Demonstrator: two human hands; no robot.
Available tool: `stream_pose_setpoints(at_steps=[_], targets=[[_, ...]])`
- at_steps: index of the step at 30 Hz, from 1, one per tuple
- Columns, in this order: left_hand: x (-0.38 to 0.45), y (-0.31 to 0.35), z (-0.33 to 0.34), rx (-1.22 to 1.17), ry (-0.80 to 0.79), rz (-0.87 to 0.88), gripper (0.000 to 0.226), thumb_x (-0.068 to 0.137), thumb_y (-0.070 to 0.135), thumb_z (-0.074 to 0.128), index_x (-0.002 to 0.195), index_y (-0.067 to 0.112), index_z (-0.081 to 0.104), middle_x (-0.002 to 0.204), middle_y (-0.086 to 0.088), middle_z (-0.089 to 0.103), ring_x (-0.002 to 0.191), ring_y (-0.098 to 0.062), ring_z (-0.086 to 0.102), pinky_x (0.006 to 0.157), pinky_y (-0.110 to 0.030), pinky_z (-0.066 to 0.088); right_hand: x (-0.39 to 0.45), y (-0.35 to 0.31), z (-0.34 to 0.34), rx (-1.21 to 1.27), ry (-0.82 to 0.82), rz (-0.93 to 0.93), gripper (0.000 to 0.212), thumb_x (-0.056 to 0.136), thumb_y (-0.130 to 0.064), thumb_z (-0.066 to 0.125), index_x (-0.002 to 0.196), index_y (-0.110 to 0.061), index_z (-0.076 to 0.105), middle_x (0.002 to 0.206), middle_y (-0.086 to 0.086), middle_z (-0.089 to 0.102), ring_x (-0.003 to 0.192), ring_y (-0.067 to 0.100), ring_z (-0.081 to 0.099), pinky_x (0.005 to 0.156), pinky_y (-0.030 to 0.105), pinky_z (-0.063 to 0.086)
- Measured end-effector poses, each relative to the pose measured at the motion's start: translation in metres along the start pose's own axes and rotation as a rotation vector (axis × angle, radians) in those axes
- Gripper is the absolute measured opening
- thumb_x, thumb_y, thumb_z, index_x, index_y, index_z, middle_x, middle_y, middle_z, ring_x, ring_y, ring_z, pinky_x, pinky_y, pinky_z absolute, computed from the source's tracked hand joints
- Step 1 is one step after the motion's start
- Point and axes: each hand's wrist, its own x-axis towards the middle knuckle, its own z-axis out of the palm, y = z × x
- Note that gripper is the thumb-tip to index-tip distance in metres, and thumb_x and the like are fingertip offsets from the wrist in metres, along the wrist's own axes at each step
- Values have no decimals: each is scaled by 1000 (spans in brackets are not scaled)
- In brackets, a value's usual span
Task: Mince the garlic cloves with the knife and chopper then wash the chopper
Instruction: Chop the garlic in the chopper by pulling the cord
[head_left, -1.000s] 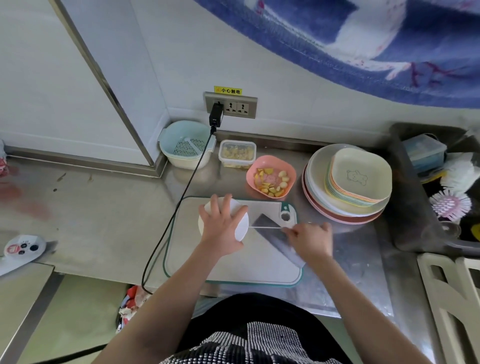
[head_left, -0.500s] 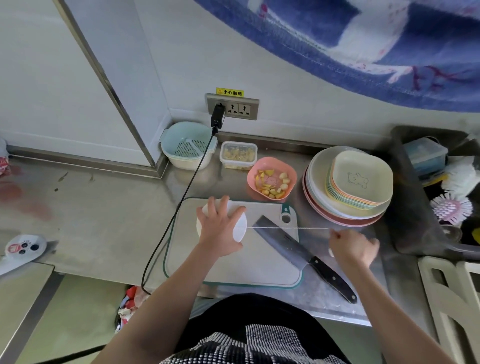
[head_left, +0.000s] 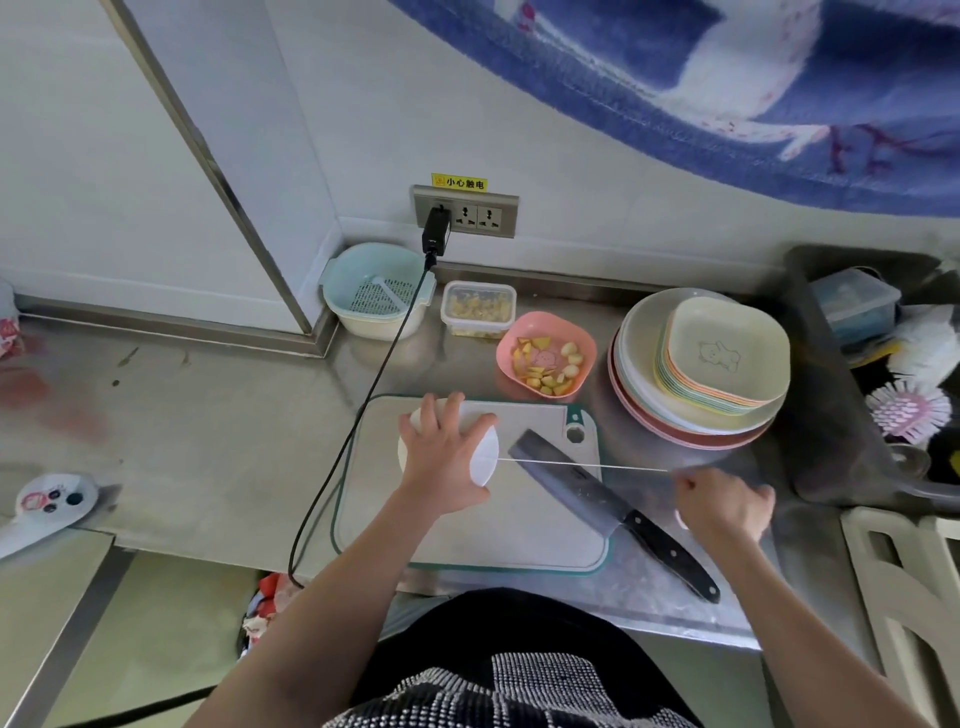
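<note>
A white round pull-cord chopper (head_left: 484, 457) stands on the pale cutting board (head_left: 519, 535). My left hand (head_left: 447, 457) presses flat on its lid and covers most of it. My right hand (head_left: 724, 504) is closed around the chopper's pull handle, off the board's right edge. The thin white cord (head_left: 582, 464) runs taut between chopper and handle. A black-handled cleaver (head_left: 613, 512) lies diagonally under the cord, blade on the board, handle on the steel counter. The chopper's contents are hidden.
Behind the board stand a pink bowl (head_left: 545, 356) of cut pieces, a clear lidded box (head_left: 478, 309), a blue colander (head_left: 376, 291) and stacked plates (head_left: 696, 374). A black power cable (head_left: 363, 415) crosses the counter. The sink (head_left: 883, 374) with a brush lies to the right.
My right hand pulled the cord out to the right, away from the chopper, uncovering the cleaver. My left hand stayed on the lid. The view shifted slightly.
</note>
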Motion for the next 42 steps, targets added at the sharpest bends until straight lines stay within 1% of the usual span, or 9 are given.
stream_pose_setpoints(at_steps=[8, 13, 20, 26, 30, 32, 35, 37, 42], targets=[[2, 0, -2, -7, -32, -25, 91, 61, 51, 69, 138, 40, 23, 147, -6, 8, 135, -41, 9, 103, -54, 22, -64, -125, -19, 71, 25, -571, 44, 100, -41, 31, 85, -21, 67, 87, 3, 70, 82, 24, 61, 92, 36, 27], [0, -1, -1, 13, -9, 27, 87, 61, 51, 70, 136, 41, 25, 146, -5, 12, 134, -39, 12, 101, -52, 22, -38, -83, -5, 37, -11, -380, 53, 99, -46, 26, 83, -22, 70, 86, -3, 71, 75, 18, 58, 85, 33, 30], [4, -7, -3, -28, -41, 5, 90, 55, 52, 71, 133, 43, 28, 142, -3, 15, 131, -37, 17, 100, -51, 25, -11, 12, 9, 42, 6, -47, 51, 99, -48, 24, 91, -33, 72, 91, -7, 72, 91, 16, 63, 100, 34, 28], [9, -6, -6, -45, -91, 32, 91, 53, 53, 73, 131, 43, 29, 140, -2, 18, 128, -36, 20, 98, -51, 28, -46, -69, -11, 188, -118, -362, 50, 93, -61, 35, 78, -23, 64, 77, -4, 65, 80, 18, 58, 88, 35, 32], [8, -3, -7, -90, -153, 75, 86, 55, 52, 71, 128, 44, 27, 140, -2, 18, 127, -34, 20, 97, -51, 29, -74, -138, -23, 615, -302, -579, 33, 87, -47, 59, 106, -22, 51, 87, -3, 57, 85, 20, 57, 76, 31, 34], [7, -5, -7, -95, -157, 83, 90, 56, 52, 71, 132, 42, 24, 142, -2, 17, 130, -33, 18, 98, -51, 29, -74, -150, -23, 879, -388, -559, 43, 83, -27, 68, 118, -20, 43, 87, -1, 52, 82, 19, 56, 67, 28, 41], [5, -10, -5, -88, -154, 86, 102, 57, 53, 72, 140, 37, 15, 148, -2, 14, 136, -30, 14, 101, -51, 28, -64, -145, -18, 1100, -309, -412, 44, 82, -11, 70, 118, -12, 45, 95, 5, 54, 87, 22, 55, 73, 29, 43], [2, -11, -4, -114, -133, 80, 107, 58, 59, 73, 142, 36, 13, 151, -3, 11, 140, -29, 10, 103, -51, 25, -58, -141, -12, 1166, -313, -322, 38, 83, -13, 69, 114, -11, 48, 104, 6, 57, 95, 24, 57, 78, 31, 45], [-3, -19, -4, -81, -262, 150, 134, 50, 70, 77, 147, 40, -11, 156, -4, -20, 143, -37, -17, 106, -71, 4, -70, -147, 1, 1270, -635, -177, 33, 88, -23, 65, 114, -21, 45, 117, 3, 55, 107, 21, 57, 75, 36, 54]])
